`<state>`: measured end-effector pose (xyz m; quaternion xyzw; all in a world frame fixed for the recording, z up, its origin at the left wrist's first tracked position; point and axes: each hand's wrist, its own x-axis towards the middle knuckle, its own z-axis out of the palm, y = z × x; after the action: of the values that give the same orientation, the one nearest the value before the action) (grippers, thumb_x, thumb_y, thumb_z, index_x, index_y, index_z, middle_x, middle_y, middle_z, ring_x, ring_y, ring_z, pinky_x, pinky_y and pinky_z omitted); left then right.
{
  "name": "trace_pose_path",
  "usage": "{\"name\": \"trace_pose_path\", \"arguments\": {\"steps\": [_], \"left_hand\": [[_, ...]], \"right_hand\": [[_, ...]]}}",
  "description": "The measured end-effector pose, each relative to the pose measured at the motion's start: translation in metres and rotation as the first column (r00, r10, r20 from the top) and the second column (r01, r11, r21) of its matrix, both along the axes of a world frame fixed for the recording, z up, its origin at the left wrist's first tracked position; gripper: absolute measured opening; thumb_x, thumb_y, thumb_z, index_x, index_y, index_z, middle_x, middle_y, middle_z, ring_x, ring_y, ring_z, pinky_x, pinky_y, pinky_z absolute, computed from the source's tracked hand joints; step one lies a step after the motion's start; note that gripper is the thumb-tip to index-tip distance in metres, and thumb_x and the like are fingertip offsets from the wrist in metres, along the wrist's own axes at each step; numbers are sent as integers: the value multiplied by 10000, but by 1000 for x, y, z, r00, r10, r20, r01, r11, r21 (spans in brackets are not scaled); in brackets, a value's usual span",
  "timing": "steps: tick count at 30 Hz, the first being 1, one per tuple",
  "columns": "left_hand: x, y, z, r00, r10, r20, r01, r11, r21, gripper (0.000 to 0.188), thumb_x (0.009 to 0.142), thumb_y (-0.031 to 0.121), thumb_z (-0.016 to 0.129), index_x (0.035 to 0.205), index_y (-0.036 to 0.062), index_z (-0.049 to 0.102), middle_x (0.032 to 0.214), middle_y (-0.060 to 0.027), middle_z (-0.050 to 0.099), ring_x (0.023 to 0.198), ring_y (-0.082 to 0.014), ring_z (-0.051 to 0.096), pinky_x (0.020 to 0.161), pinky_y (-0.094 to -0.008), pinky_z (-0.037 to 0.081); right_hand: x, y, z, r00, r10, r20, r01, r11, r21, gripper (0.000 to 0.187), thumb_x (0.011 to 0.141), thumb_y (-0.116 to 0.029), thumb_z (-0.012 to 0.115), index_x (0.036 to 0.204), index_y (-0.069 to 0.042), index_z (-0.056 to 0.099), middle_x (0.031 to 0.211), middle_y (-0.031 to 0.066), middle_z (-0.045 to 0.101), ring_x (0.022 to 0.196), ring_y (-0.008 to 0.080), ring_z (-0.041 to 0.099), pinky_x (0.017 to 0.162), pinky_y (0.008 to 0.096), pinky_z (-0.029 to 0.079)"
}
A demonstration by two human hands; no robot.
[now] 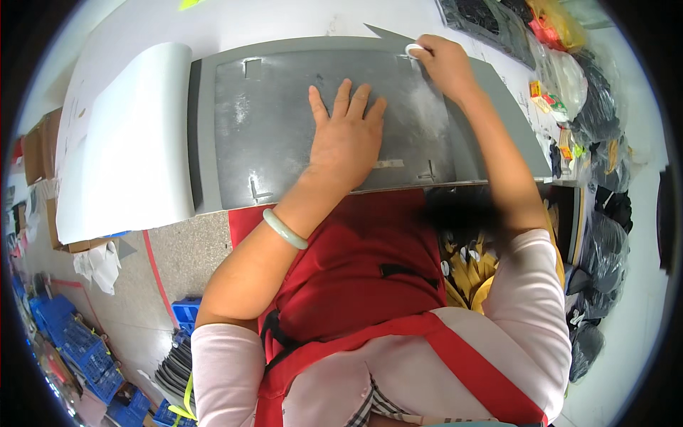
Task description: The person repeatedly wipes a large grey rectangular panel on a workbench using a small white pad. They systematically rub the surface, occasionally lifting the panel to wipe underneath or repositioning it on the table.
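Note:
A dark grey template board point(277, 142) with small cut-out slots and white smudges lies on a larger grey sheet point(491, 135) on the table. My left hand point(346, 139) rests flat on the board's middle, fingers spread, with a pale bangle point(284, 229) on that wrist. At the board's far right corner, my right hand point(447, 65) is closed on a small white rounded piece point(413, 51), perhaps tailor's chalk. Its lower end meets the board near a corner slot; the fingers hide part of it. A pointed grey strip point(388, 33) sticks out behind that hand.
A white sheet point(135, 142), curled over at its right edge, covers the table's left part. Plastic-wrapped dark bundles point(594, 107) line the right side. Blue crates point(85, 356) stand on the floor at lower left. Yellow-brown pieces point(469, 274) lie below the table edge.

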<state>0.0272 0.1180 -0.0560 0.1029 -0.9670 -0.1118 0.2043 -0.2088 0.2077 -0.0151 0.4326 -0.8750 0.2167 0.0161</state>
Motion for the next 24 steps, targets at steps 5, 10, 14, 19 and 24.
{"name": "trace_pose_path", "arguments": {"steps": [5,10,14,19,24], "left_hand": [[-1,0,0,1000,-8,3,8,1000,11,350,997,240,523,1327,142,584,1406,-101,512,1389,-325,393,1121,-683,207],[0,-3,-3,1000,4,26,-3,1000,-20,358,998,258,516,1333,146,576,1421,-100,501,1396,-321,384,1122,-687,204],[-2,-2,0,999,1,47,0,1000,-25,369,993,256,514,1336,134,572,1432,-99,495,1408,-322,371,1118,-697,198],[-2,-2,-4,1000,-23,0,23,1000,7,411,962,230,525,1343,79,563,1437,-134,486,1411,-345,362,1096,-741,181],[-3,-4,-6,999,-49,-4,49,999,-4,462,934,236,541,1333,4,561,1412,-200,495,1408,-406,353,1069,-791,151]], "right_hand": [[2,3,-11,965,-113,238,154,975,-161,242,889,-243,692,1015,-39,664,762,72,655,643,148,600,626,319,489],[1,-10,17,968,-107,228,54,973,223,265,898,-236,710,1070,-39,664,780,41,667,652,84,594,580,238,499],[11,-23,20,907,39,420,34,986,-164,267,914,-226,699,1098,-35,673,789,45,681,663,89,618,586,229,504],[74,-102,12,875,263,407,-186,958,-218,226,915,-217,692,1054,-39,704,799,55,687,687,105,603,633,263,505],[117,-171,4,895,399,201,-377,916,-138,211,921,-232,661,992,-39,708,786,83,669,704,172,600,677,334,484]]}}
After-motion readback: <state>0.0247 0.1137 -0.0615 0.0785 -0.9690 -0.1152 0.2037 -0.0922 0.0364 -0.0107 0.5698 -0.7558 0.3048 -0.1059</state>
